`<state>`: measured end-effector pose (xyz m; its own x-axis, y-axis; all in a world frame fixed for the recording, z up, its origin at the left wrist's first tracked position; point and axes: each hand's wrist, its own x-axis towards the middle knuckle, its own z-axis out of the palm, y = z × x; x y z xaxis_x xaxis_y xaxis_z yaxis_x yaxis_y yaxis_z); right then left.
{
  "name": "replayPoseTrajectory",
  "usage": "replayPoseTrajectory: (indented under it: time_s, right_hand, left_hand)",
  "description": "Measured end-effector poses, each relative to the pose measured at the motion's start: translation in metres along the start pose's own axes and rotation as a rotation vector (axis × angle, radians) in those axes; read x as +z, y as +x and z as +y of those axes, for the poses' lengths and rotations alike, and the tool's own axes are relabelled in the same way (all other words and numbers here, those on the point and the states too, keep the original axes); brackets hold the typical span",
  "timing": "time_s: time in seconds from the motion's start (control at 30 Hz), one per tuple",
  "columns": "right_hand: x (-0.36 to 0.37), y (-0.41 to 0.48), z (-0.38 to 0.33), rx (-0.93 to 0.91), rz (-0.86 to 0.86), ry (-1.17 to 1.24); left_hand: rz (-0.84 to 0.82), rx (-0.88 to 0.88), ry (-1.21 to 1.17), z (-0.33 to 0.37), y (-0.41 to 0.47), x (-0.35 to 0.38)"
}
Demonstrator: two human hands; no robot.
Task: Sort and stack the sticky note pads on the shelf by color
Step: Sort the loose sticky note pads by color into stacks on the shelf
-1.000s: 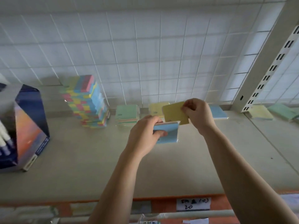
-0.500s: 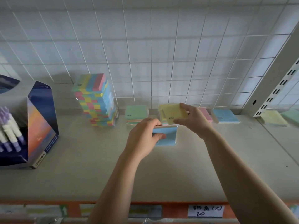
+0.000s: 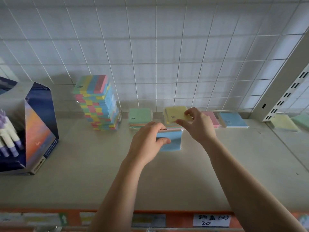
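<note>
Head view.
- Shelf (image 3: 83,173): grey board, backed by a wire grid (image 3: 150,47).
- Left hand (image 3: 147,141): fingers curled over the top edge of a blue pad (image 3: 172,142) and thumb pressed on its face. It holds the pad up near mid-shelf. A pink strip shows along the pad's top edge.
- Right hand (image 3: 199,126): thumb and forefinger pinch the right edge of a yellow pad (image 3: 174,113), other fingers loosely bent. The pad lies over a pile at the back of the shelf; whether it rests on it, I cannot tell.
- Green pad (image 3: 140,116): atop a low pile, just left of the yellow one.
- Pink pad (image 3: 211,118): right of the right hand, partly hidden.
- Second blue pad (image 3: 233,120): beside the pink one.
- Multicolour tower (image 3: 98,102): tall stack, back left.
- Display box (image 3: 33,128): far left, holding pens.
- Price label (image 3: 211,220): handwritten, on the front edge.
</note>
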<state>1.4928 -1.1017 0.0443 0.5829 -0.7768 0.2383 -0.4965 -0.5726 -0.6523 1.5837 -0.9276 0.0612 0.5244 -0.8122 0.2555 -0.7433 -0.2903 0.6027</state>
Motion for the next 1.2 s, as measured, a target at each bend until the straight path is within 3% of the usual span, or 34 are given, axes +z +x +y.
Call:
replayPoseTrajectory:
  time_s: [0.3, 0.9, 1.2]
  right_hand:
    - [0.008, 0.002, 0.001, -0.028, 0.061, -0.096]
    - [-0.024, 0.0, 0.029, -0.124, 0.009, -0.124]
    - [-0.073, -0.017, 0.085, -0.005, 0.03, -0.167]
  left_hand:
    - [0.004, -0.02, 0.001, -0.001, 0.001, 0.002]
    - [-0.028, 0.018, -0.092, 0.021, 0.017, 0.015]
    - [-0.102, 0.033, -0.144, 0.062, 0.039, 0.057]
